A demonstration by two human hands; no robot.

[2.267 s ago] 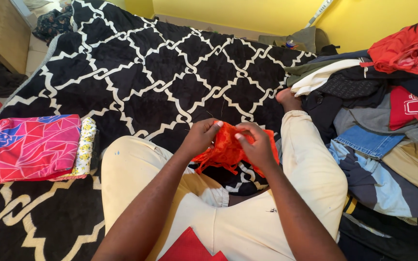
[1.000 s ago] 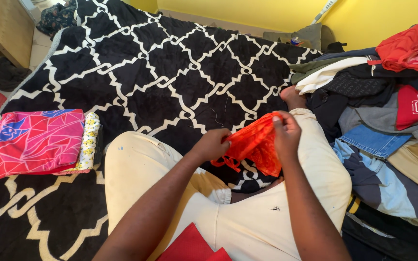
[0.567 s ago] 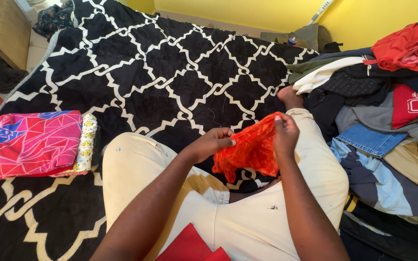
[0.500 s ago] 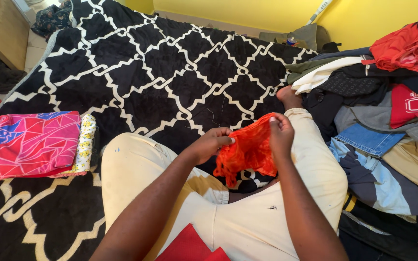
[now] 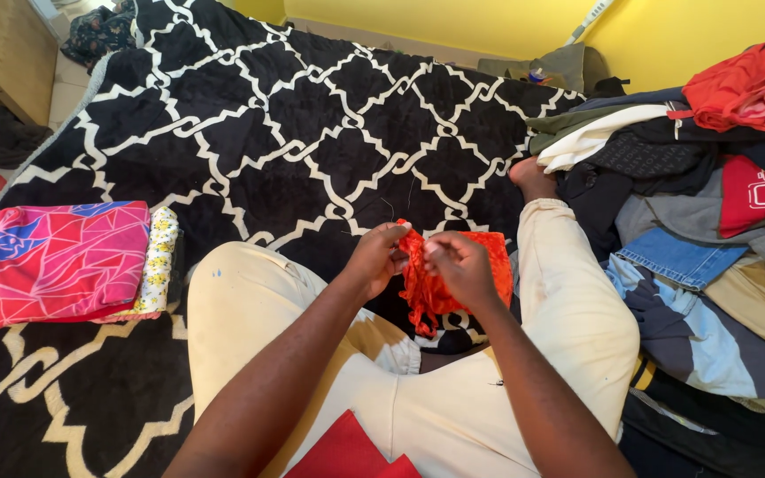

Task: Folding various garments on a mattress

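Nearest me, my left hand and right hand pinch the top edge of a small orange cloth over my lap — fingers closed on it. I judge it light, limp, best held by corners. Beyond lies the black patterned blanket.

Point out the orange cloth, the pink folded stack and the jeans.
orange cloth (image 5: pixel 480 265), head view, its upper right part.
pink folded stack (image 5: pixel 64 261), head view, top face.
jeans (image 5: pixel 676 257), head view, the blue denim fold.
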